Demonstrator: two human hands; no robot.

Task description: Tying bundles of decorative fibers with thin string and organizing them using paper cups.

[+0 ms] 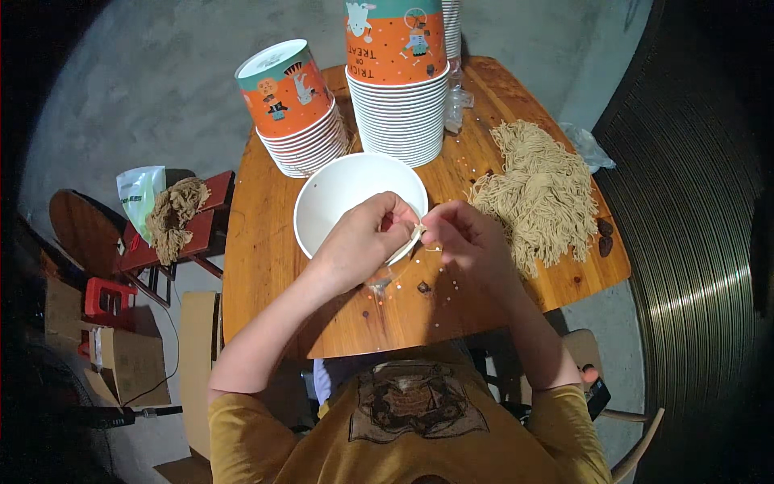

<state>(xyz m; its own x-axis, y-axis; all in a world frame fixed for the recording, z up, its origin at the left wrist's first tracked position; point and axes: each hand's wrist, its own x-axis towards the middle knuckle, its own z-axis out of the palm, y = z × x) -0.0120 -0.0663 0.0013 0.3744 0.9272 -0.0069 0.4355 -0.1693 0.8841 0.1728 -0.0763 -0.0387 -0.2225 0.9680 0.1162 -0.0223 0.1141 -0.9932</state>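
Observation:
A white paper bucket (330,198) lies before me on the wooden table, its wide mouth facing up toward me. At the right side of its rim, my left hand (363,242) is closed in a pinch, with the wrist over the bucket's near edge. Close beside it, my right hand (468,234) is closed too, fingertips together. A short piece of beige cord (419,229) runs between the fingertips of both hands at the rim. Where exactly the cord passes is partly hidden by my fingers. A loose heap of beige cords (544,189) lies right of my right hand.
Behind the bucket stand a tall stack of white-rimmed orange paper buckets (395,113) and a shorter, leaning stack (302,137). Small pale bits dot the wooden table (339,327). On the left, a red stool (214,194) bears brown cords (173,214); cardboard boxes (133,363) stand below.

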